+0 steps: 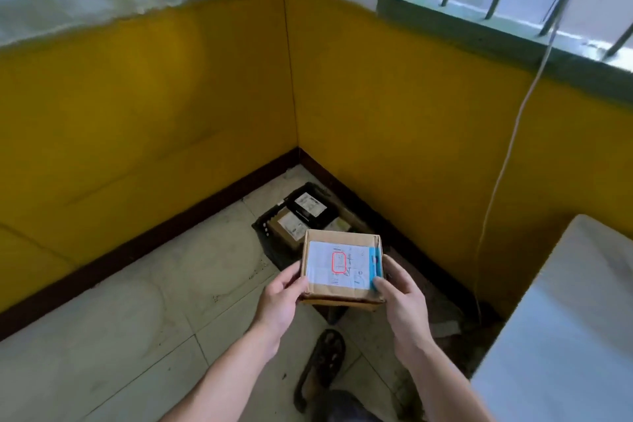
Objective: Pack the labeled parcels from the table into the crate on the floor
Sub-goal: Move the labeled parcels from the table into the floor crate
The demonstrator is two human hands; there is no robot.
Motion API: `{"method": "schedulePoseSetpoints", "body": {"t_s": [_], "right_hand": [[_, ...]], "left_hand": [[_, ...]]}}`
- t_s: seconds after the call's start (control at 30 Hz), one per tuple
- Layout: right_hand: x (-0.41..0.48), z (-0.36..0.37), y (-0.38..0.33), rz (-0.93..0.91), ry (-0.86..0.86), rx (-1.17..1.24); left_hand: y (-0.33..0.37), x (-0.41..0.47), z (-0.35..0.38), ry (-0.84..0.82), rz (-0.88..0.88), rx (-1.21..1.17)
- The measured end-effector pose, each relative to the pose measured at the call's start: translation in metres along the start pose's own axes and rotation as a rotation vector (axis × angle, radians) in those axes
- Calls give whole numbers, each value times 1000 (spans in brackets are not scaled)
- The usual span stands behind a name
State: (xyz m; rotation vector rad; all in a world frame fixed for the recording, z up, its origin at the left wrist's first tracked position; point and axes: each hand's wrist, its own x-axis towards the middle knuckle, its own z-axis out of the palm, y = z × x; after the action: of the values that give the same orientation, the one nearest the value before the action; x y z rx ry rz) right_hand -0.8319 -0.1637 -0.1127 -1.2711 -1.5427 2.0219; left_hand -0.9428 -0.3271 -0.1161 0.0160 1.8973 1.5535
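**Parcel** (340,267): brown carton, white label (337,264) face up, blue strip along its 3 o'clock edge. It is held in the air, clear of the surface (565,319), which stands off at 3 o'clock.

**Left hand** (279,298): grips the parcel's 9 o'clock side, with the thumb on the top edge. The other fingers are hidden beneath.

**Right hand** (400,295): grips the 3 o'clock side. The fingers (380,284) are curled over the blue strip.

**Hold:** the parcel sits level between the two hands. It is near square, a little wider along 9 to 3. Neither hand is the nearer.

**Crate** (265,228): black, on the floor (171,301) in the wall corner. It lies at 12 o'clock from the fingers and lower, its near part hidden behind the parcel.

**Contents seen:** black parcel (310,207) at the far end and brown parcel (286,228) just beside it, both labelled.

**Judgement:** the coming move runs forward toward 12 o'clock and down. The free space in the crate cannot be told.
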Motion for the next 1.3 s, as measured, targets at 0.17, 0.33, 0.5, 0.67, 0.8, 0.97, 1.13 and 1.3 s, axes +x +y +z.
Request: {"method": "schedulePoseSetpoints", "body": {"t_s": [0.17, 0.33, 0.5, 0.67, 0.8, 0.97, 1.13, 1.3], "right_hand": [[87, 31, 2, 104, 81, 51], [146, 48, 6, 178, 185, 55], [208, 62, 29, 296, 346, 78], [276, 73, 80, 369, 466, 1], [329, 80, 124, 405, 512, 14], [389, 77, 165, 448, 490, 13], [441, 69, 207, 440, 464, -26], [464, 61, 239, 503, 443, -42]], "left_hand": [[22, 103, 2, -4, -111, 116], [34, 183, 15, -61, -215, 211], [17, 251, 33, -112, -308, 252], [-20, 336, 53, -203, -331, 328], [-57, 412, 65, -298, -363, 374], [-115, 496, 89, -362, -354, 439], [-158, 555, 111, -414, -317, 490], [-184, 577, 128, -469, -266, 628]]}}
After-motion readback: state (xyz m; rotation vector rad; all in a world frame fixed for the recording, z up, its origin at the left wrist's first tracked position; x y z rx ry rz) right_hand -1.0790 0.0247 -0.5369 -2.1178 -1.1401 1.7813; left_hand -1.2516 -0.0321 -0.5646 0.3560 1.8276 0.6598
